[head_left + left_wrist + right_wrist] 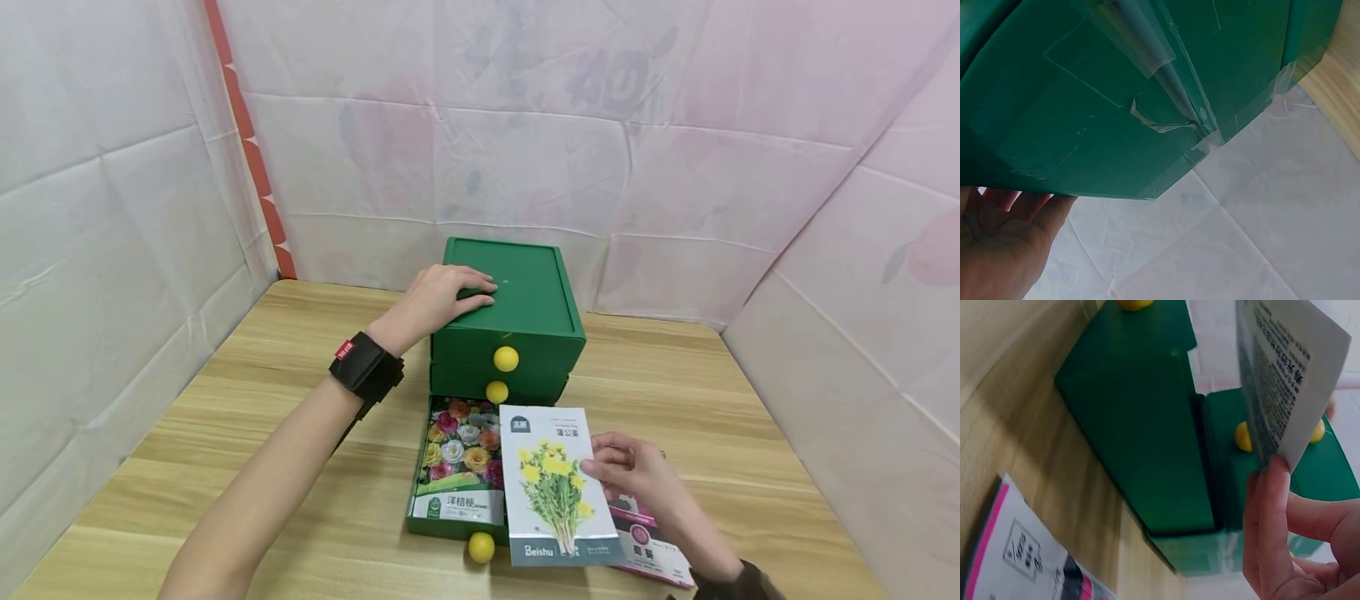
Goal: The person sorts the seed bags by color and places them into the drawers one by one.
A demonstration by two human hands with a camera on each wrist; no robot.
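Right hand (637, 471) at 5 o'clock of the table (750, 467): grip pinched on dandelion seed packet (558, 483), held just above the open bottom drawer (420, 521). Pink packet (648, 546) flat on the table beneath that wrist. Flower packet (461, 462) lying inside the drawer. Best lowered flat and square to the drawer walls, clear of the yellow knob (482, 547). Left hand (442, 296) at 12 o'clock, fingers straight, pressed on top of the green drawer box (532, 300). Drawer depth and upper drawers' contents hidden; pink packet's print partly covered.

Head view downward; wrist views close on green drawer box (517, 308).
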